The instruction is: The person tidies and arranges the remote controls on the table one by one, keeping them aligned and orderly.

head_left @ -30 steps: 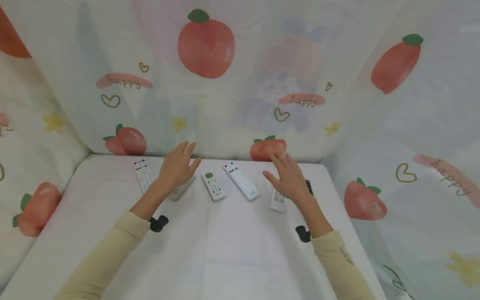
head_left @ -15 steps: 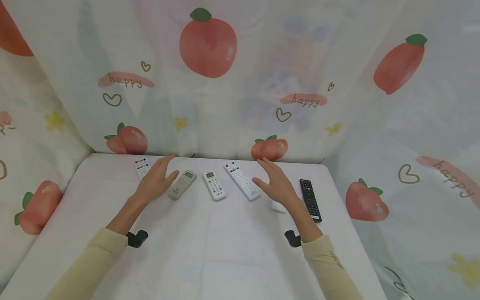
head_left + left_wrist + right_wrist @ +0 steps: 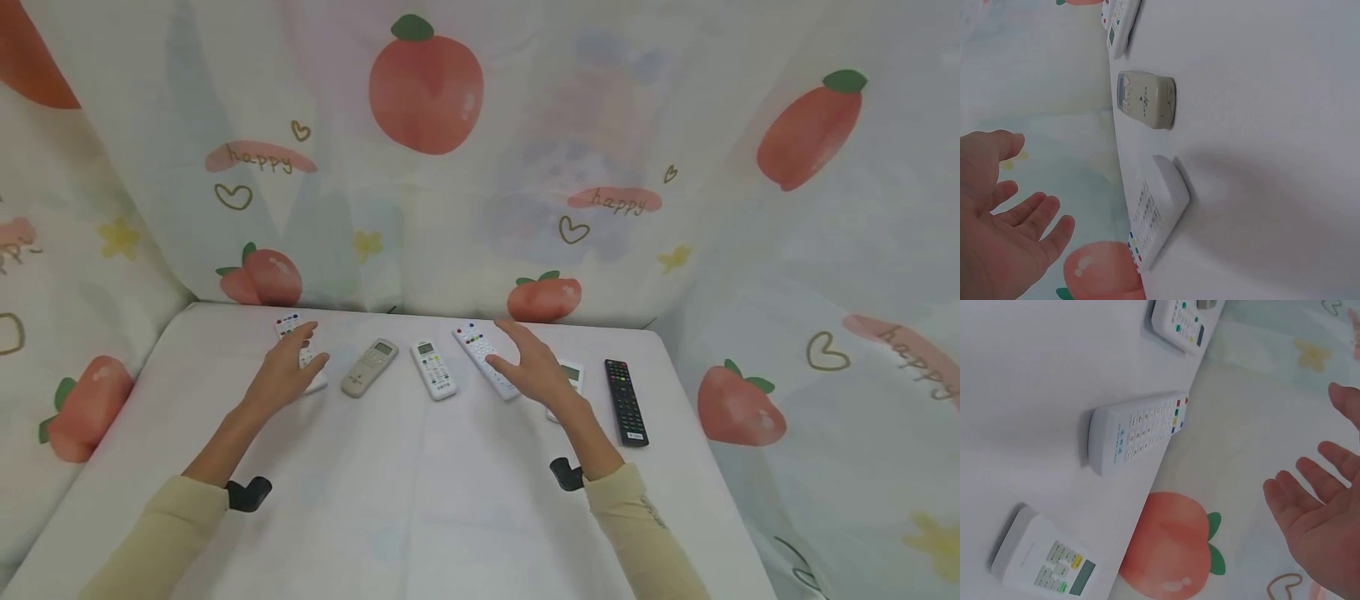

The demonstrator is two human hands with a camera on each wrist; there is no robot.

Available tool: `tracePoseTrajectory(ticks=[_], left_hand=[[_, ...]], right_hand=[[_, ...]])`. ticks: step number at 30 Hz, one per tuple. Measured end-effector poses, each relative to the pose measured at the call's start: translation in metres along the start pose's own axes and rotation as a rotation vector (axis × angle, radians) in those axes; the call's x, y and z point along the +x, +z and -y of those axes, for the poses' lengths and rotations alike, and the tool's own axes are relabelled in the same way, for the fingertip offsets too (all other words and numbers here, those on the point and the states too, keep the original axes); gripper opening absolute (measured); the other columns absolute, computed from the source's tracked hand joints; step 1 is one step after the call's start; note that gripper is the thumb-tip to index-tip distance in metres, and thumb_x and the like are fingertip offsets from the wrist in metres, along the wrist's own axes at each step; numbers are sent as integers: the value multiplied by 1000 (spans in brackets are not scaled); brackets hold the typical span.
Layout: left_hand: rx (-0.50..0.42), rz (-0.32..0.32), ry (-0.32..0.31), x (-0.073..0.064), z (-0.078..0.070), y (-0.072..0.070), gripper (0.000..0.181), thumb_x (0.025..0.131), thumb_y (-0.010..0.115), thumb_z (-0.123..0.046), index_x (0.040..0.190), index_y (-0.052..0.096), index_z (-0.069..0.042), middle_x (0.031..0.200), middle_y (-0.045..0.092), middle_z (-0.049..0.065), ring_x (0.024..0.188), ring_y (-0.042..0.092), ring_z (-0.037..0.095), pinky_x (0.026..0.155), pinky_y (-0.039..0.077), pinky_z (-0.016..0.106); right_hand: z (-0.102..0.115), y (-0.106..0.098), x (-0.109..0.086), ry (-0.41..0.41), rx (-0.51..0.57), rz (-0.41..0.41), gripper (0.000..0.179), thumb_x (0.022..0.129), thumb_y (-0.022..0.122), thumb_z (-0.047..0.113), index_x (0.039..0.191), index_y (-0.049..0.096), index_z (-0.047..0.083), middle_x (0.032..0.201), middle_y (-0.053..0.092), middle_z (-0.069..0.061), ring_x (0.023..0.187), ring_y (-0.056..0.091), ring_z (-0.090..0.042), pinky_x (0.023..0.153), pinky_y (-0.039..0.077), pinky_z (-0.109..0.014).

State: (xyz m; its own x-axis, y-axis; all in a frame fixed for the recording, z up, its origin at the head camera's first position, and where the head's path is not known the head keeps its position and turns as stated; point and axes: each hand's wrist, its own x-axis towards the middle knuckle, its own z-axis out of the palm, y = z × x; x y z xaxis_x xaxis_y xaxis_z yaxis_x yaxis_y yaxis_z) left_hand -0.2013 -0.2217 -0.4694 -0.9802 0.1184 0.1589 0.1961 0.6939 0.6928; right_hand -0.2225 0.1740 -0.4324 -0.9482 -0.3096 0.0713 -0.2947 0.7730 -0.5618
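Note:
Several remote controls lie in a row along the table's far side. My left hand hovers over the leftmost white remote, hiding its middle; the left wrist view shows this hand holding nothing, fingers loosely bent. Right of it lie a beige remote and a small white remote. My right hand hangs between the long white remote and a white remote with a screen, partly covering both. Its fingers are relaxed and hold nothing in the right wrist view. A black remote lies farthest right.
The remotes rest on a white-covered table. Behind it hangs a fruit-print curtain, with similar cloth at both sides. Black wrist mounts stick out from the inner side of each wrist.
My left hand has moved left and nearer, off the beige remote to the leftmost white one. My right hand has shifted left, uncovering the black remote. The remotes stay in place.

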Motion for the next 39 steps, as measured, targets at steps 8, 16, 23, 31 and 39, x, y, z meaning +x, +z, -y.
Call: tracePoseTrajectory(ticks=[8,16,23,31,39], left_hand=[[9,20,-81,-7,9,-5,60,99,60,-12,148,32,8,138,45,35,126,46,49,100,41,61],[-4,35,-145,-15,19,-6,62,99,60,-14,148,31,10,138,44,38,124,49,51,96,44,61],[11,55,-204,-20,26,-6,65,99,60,-15,149,27,9,140,41,37,125,47,51,95,45,60],[1,68,-223,-22,33,-6,64,99,60,-15,148,27,11,139,40,39,124,48,52,94,46,60],[-56,104,-323,-24,38,-6,68,101,58,-17,152,21,9,143,37,38,127,45,52,96,46,59]], right_hand=[[7,14,12,8,81,18,64,96,68,26,152,41,14,154,41,-9,136,43,-28,107,41,-44],[24,31,22,-42,186,41,64,94,71,20,151,43,13,151,45,-9,131,50,-29,103,45,-42],[40,50,30,-44,247,83,64,94,71,20,152,42,14,150,46,-9,129,53,-28,99,49,-39],[50,70,41,-51,351,120,62,94,70,18,150,44,10,149,48,-12,128,53,-32,98,50,-37],[64,93,51,-38,377,147,60,94,71,18,148,47,13,147,50,-10,125,56,-26,94,51,-33]])
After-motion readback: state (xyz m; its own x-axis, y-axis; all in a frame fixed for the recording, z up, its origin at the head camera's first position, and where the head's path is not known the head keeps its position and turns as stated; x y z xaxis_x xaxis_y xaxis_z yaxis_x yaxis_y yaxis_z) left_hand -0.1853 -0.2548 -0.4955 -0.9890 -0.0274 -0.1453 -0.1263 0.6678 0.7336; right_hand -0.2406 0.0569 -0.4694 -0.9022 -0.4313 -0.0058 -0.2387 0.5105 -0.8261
